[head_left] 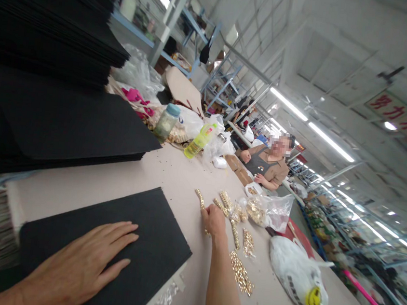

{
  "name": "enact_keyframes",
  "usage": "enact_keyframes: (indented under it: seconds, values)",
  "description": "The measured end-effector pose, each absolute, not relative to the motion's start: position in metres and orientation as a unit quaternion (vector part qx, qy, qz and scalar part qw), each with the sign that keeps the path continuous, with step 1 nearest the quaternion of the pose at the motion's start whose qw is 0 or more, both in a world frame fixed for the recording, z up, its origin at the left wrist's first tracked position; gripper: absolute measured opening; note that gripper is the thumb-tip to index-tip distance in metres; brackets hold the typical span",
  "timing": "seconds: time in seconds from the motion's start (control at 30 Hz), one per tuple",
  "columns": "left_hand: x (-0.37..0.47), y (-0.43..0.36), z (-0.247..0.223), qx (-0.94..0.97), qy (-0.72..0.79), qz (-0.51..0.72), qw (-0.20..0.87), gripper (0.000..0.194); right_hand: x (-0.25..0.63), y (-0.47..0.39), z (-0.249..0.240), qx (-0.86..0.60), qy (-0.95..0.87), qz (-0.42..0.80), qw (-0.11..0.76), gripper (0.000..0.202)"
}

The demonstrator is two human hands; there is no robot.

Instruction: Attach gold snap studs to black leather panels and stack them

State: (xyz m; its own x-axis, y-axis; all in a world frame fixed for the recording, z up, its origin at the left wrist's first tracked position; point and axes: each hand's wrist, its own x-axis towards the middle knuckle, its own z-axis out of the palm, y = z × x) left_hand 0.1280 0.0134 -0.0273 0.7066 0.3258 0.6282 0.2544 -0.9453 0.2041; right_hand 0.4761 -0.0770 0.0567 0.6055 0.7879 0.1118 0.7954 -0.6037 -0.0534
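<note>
Single head-worn view, tilted clockwise, looking forward and down along the tabletop (pixel 171 178). Left hand (pixel 83 261) at 7 o'clock and right hand (pixel 213 220) near centre lie close; a seated co-worker (pixel 265 166) at 1 o'clock sits far off.

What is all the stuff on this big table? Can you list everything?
Black sheet: one, black, near table edge under the left hand.
Black sheet stacks: two piles, black, far left.
Gold chain strips: several, gold, mid-table by the right hand.
Clear bag: one, holding gold pieces, beyond the strips.
Bottles: two, one pale with a blue cap, one yellow-green, farther back.
White bag: one, smiley sticker, right side.
Table: one, beige.
Co-worker: one, seated far end.
Left hand: flat on the sheet.
Right hand: on the strips.
</note>
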Motion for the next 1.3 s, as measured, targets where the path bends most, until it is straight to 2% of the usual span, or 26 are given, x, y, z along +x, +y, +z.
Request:
enact_keyframes:
  seconds: [0.2,0.43,0.67,0.83,0.97,1.03,1.2,1.3]
  values:
    - [0.129,0.014,-0.028,0.921,0.159,0.35,0.064,0.04,0.47,-0.08,0.052,-0.902,-0.425,-0.049,0.062,0.023]
    - [0.127,0.013,-0.024,0.918,0.157,0.354,0.086,0.039,0.467,-0.095,0.045,-0.902,-0.408,-0.038,0.132,0.017]
    - [0.128,0.014,-0.016,0.927,0.166,0.319,0.105,0.044,0.449,-0.132,0.049,-0.865,-0.402,-0.056,0.296,0.015]
    - [0.129,0.011,-0.009,0.935,0.171,0.279,0.14,0.046,0.428,-0.168,0.053,-0.814,-0.366,-0.055,0.447,0.031]
    - [0.129,0.009,0.001,0.936,0.173,0.244,0.187,0.049,0.41,-0.194,0.062,-0.777,-0.314,-0.049,0.544,0.048]
    - [0.128,0.009,0.006,0.934,0.175,0.226,0.216,0.049,0.398,-0.206,0.071,-0.763,-0.301,-0.045,0.571,0.05]
    - [0.131,-0.01,0.036,0.929,0.152,0.209,0.266,0.043,0.354,-0.236,0.096,-0.725,-0.32,-0.016,0.61,0.036]
    - [0.14,-0.043,0.066,0.883,0.087,0.199,0.417,0.048,0.315,-0.247,0.103,-0.688,-0.346,0.033,0.637,0.023]
